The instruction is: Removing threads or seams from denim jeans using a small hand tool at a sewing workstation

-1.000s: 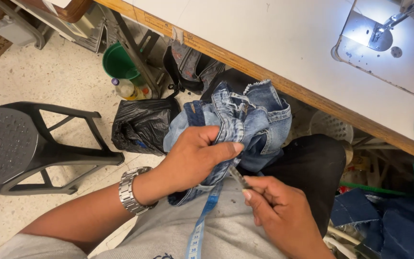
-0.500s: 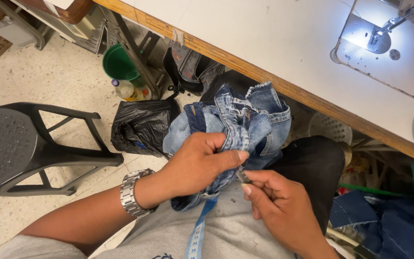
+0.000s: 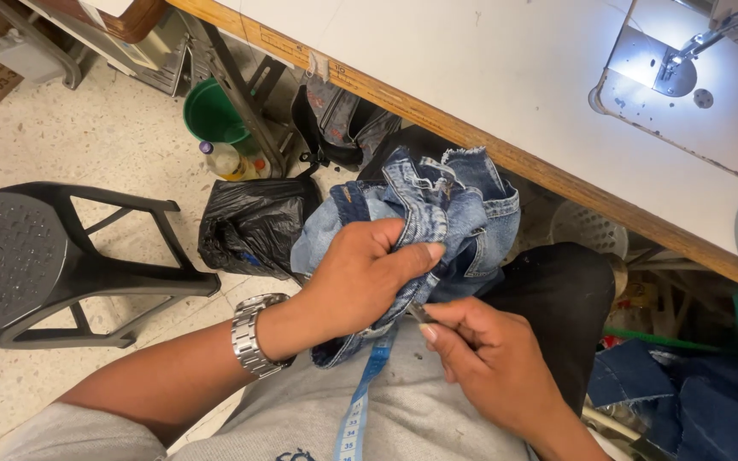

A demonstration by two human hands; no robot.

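Note:
My left hand (image 3: 360, 277) grips a bunched pair of faded blue jeans (image 3: 459, 201) over my lap, thumb pressed on a folded seam. A silver watch (image 3: 254, 335) sits on that wrist. My right hand (image 3: 489, 363) is just below and to the right, pinching a small metal tool (image 3: 420, 312) whose tip touches the denim under my left thumb. A blue measuring tape (image 3: 360, 405) hangs down my grey shirt between the two hands.
A white sewing table with a wooden edge (image 3: 506, 154) runs across the top, with a lit sewing machine (image 3: 685, 64) at right. A black plastic stool (image 3: 36, 256) stands at left. A black bag (image 3: 249, 226), green bucket (image 3: 211, 115) and more denim (image 3: 694, 401) lie on the floor.
My left hand has shifted its hold slightly on the jeans, and my right hand has brought the small tool closer against the seam.

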